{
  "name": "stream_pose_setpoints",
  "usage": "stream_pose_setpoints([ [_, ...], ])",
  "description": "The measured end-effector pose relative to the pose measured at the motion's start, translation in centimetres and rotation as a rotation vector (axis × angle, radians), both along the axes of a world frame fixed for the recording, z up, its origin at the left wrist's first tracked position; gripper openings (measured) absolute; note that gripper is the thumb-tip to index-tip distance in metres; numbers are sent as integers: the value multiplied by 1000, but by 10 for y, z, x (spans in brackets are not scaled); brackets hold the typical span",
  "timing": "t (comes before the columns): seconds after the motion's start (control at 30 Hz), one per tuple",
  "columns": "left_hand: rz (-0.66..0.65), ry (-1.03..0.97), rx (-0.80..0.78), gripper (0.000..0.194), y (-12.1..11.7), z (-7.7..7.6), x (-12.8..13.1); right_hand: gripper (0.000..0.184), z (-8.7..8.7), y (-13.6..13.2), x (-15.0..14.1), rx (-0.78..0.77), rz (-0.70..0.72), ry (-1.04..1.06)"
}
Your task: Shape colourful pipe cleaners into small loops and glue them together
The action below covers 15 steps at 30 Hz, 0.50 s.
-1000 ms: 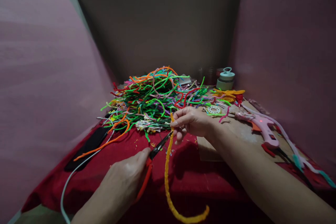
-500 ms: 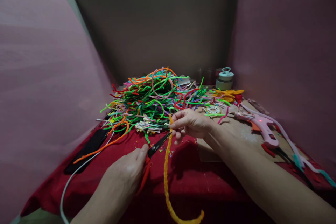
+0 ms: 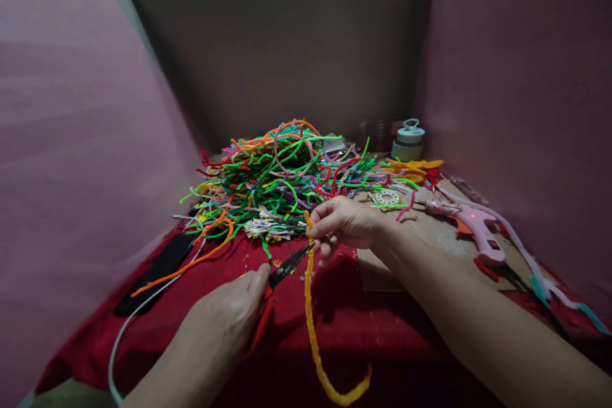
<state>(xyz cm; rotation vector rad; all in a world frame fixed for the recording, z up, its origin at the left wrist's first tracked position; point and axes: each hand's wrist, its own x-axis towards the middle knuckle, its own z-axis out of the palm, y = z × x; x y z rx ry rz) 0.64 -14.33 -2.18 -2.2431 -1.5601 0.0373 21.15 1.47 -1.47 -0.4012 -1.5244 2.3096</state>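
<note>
My right hand [image 3: 345,224] pinches the top of a long yellow-orange pipe cleaner [image 3: 315,338] that hangs down and curls at its lower end. My left hand [image 3: 228,319] grips red-handled scissors [image 3: 276,287], whose dark blades reach the pipe cleaner just below my right fingers. Both hands hover over a red cloth [image 3: 373,325]. Just behind them lies a big tangled pile of coloured pipe cleaners [image 3: 282,172], mostly green, with a small bundle of pale flower stamens [image 3: 268,228] at its near edge.
A pink glue gun [image 3: 471,224] with a lit red lamp lies at the right on a cardboard sheet [image 3: 440,236]. A small lidded jar [image 3: 407,142] stands at the back. A black flat object [image 3: 160,268] and a white cable [image 3: 129,325] lie at the left. Pink walls close both sides.
The hanging pipe cleaner has swung slightly and its curled end has shifted. Both hands stay nearly in place, and the scissor blades remain at the pipe cleaner.
</note>
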Motion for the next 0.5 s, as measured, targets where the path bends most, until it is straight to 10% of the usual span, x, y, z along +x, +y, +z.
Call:
stream_pose_setpoints([
  [0.5,36,-309,20,29,-3,2,4,13,5,-1,3,-76,-22,0],
])
